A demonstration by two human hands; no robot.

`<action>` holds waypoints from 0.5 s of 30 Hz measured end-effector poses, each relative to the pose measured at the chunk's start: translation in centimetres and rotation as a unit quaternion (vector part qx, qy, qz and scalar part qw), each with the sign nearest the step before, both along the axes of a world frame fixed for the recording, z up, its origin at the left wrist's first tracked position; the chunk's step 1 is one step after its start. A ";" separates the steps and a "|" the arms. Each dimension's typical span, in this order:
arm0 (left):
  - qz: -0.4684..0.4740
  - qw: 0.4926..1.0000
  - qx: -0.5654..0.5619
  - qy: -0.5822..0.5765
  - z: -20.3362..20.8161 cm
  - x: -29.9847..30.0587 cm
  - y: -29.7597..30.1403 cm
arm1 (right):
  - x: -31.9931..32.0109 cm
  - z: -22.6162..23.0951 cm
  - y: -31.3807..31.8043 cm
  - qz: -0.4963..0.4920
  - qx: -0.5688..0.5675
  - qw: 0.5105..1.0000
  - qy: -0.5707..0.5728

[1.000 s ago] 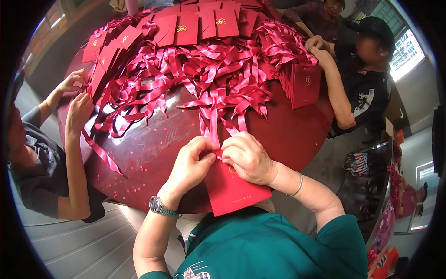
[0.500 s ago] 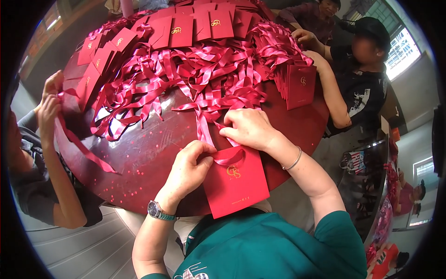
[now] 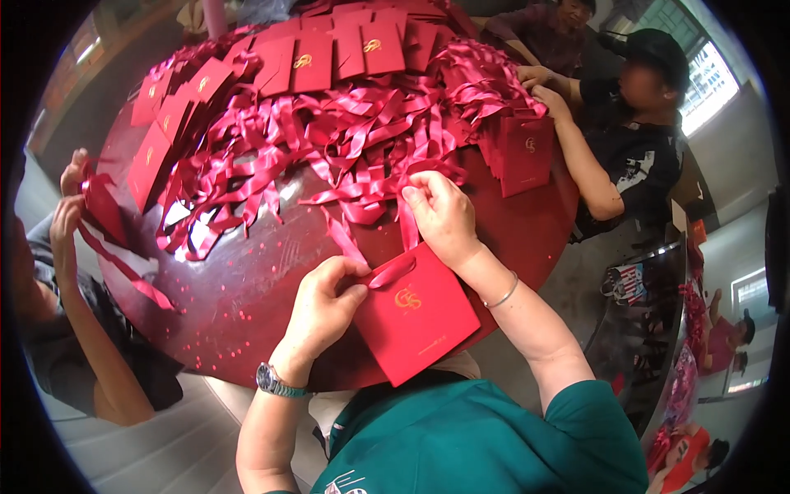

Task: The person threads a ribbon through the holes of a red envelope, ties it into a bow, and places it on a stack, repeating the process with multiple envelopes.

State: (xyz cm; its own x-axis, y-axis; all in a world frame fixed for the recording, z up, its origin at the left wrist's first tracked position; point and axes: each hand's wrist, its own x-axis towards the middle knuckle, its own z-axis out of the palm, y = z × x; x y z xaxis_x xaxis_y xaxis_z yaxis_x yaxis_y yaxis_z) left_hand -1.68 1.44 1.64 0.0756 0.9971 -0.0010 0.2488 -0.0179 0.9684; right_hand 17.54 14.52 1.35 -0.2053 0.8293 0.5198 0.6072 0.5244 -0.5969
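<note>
A small red paper gift bag (image 3: 424, 321) with a gold emblem rests tilted at the table edge, close to my body. My left hand (image 3: 322, 298) pinches its upper left corner between thumb and fingers. A shiny red ribbon (image 3: 406, 224) rises from the bag's top edge, and my right hand (image 3: 443, 216) has thumb and finger closed on it above the bag. Another length of ribbon loops across the bag's front. Just beyond my hands lies a heap of loose red ribbons (image 3: 329, 140).
Rows of red bags (image 3: 313, 62) cover the far side of the round dark red table (image 3: 288, 247). More bags (image 3: 527, 156) stand at the right. A person (image 3: 86, 222) at the left handles a bag and ribbon; a person in a black cap (image 3: 642, 140) works at the right.
My right hand has moved up and slightly right, drawing the ribbon upward from the bag. My left hand stays at the bag's corner. The person at the left has shifted their hands further left.
</note>
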 end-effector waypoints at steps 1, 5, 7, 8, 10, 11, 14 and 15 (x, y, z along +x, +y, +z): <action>0.033 0.999 0.008 -0.035 -0.1 -0.2 -0.2 | 0.7 0.9 -0.6 0.024 -0.005 0.999 0.021; 0.109 0.980 0.065 -0.154 0.3 -0.8 -0.2 | 3.4 2.5 -4.0 0.109 -0.095 0.986 0.087; 0.108 0.982 0.124 -0.089 0.8 -0.7 -0.2 | 4.2 3.1 -4.9 0.195 -0.248 0.945 0.086; 0.106 0.982 0.153 -0.026 1.0 -0.8 -0.3 | 4.6 3.8 -5.0 0.221 -0.297 0.928 0.031; 0.126 0.968 0.213 -0.049 1.5 0.5 0.1 | 5.8 4.7 -4.9 0.222 -0.259 0.933 0.114; 0.125 0.964 0.198 -0.126 2.0 1.2 0.1 | 6.5 5.2 -4.9 0.233 -0.227 0.926 0.190; 0.180 0.966 0.167 -0.081 2.1 0.5 0.1 | 10.7 7.8 -2.5 0.094 -0.031 0.972 0.213; 0.199 0.957 0.209 -0.029 2.7 1.3 0.3 | 13.3 6.7 -0.3 0.026 0.020 0.966 0.255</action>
State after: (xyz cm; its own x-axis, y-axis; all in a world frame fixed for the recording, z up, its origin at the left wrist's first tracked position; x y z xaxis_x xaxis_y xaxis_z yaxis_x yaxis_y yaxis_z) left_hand -0.41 1.74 4.34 -0.3231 0.8593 0.3966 0.2629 -0.3211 0.9098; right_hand 30.88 14.20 8.01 0.0441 0.8017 0.5961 0.2117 0.5756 -0.7899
